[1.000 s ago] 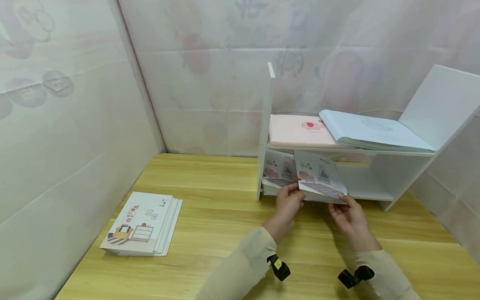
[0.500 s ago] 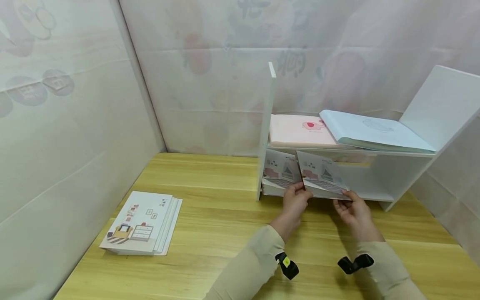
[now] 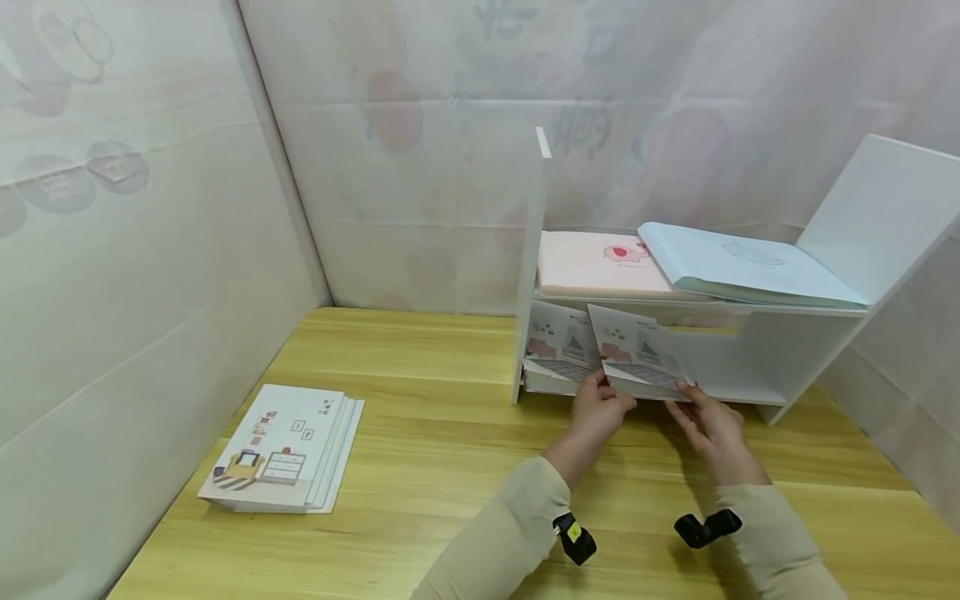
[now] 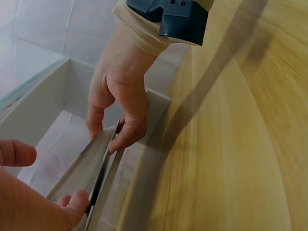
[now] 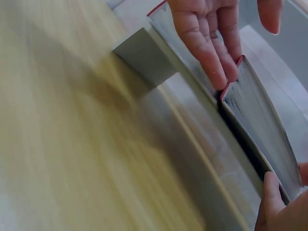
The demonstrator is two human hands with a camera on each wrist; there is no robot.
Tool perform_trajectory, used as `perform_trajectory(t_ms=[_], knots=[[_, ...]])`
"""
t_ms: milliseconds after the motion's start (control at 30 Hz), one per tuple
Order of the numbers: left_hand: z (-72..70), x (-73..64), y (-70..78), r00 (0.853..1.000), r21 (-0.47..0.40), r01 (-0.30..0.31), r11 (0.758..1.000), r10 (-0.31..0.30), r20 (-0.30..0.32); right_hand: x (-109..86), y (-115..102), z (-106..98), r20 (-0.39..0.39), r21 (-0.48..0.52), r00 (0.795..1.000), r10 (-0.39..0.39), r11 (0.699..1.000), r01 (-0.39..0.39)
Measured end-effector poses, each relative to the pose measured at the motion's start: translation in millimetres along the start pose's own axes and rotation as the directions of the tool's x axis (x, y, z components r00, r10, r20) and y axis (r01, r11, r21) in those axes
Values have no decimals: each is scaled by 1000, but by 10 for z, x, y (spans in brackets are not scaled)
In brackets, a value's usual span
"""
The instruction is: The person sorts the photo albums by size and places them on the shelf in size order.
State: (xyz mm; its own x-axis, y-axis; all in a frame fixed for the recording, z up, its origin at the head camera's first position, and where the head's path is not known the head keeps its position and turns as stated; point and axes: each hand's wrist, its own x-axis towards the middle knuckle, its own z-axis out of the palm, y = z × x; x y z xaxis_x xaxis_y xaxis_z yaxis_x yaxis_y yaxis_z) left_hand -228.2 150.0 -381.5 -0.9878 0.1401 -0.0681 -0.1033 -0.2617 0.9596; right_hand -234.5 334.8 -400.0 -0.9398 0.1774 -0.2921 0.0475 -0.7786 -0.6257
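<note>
A book (image 3: pixel 641 350) with a pale cover, drawn with a pink armchair and a tent, lies partly inside the lower level of the white shelf (image 3: pixel 529 275). A dark gap shows between its underside and the shelf board in the right wrist view. My right hand (image 3: pixel 720 429) pinches its front right corner, thumb on top and fingers beneath. At the front left corner, my left hand (image 3: pixel 600 412) touches the book with nearly straight fingers (image 5: pixel 209 57), its thumb (image 5: pixel 270 14) held apart. A matching book (image 3: pixel 562 342) lies just left of it on the same board.
On the upper board rest a pink album (image 3: pixel 592 262) with an elephant and a light blue album (image 3: pixel 757 258) overlapping it. A stack of white books (image 3: pixel 277 450) lies at the left of the wooden table (image 3: pixel 420 467). Printed curtains (image 3: pixel 420 183) hang behind.
The book has moved slightly back into the shelf after a small shift right and back left. My left hand has slid right along its front edge; my right hand keeps its pinch.
</note>
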Motion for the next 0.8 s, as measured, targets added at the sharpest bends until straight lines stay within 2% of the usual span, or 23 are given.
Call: perform_trajectory(t_ms=[200,367,500,700,733,800], knots=[[-7,6,-46,999,18,22,1000,-22,25,-7,34,-15,-93,-42,995,-25,999,22],[-12,24,-65,999,21,21,1000,-21,29,-10,42,-19,-77,-76,997,-27,997,21],[-51,11,-52,999,112,32,993,-35,19,-70,50,18,-109,-199,994,-28,980,6],[-206,7,-37,999,280,6,960,-15,31,-257,102,92,-120,-390,989,-91,920,38],[-236,11,-39,999,305,-7,952,-4,36,-293,116,97,-103,-435,990,-96,900,42],[-303,12,-44,999,355,-27,935,12,45,-351,151,98,-64,-540,993,-100,840,50]])
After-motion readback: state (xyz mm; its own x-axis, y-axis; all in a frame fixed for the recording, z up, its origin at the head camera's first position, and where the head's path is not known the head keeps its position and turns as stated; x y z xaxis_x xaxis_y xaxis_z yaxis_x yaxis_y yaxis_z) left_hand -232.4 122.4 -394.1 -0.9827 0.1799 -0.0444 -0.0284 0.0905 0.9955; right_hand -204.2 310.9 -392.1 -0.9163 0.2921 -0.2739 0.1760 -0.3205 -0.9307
